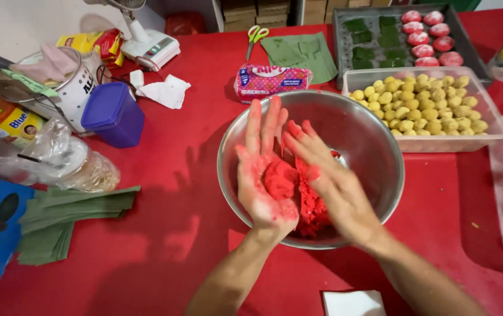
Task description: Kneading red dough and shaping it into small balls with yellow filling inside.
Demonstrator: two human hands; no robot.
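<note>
Risk noted: left hand lies palm up w/ fingers flat and released, a red dough lump resting loose on the palm over the steel bowl, while the right hand, fingers extended, not clenched, presses beside it; nothing grips the lump, so it could roll off, likely back into the bowl (dough smeared on both palms suggests sticking/tearing too). Hard to judge: rest of the dough mass sits behind the wrists, amt. unclear; bag at the worktop's right edge cut off.
</note>
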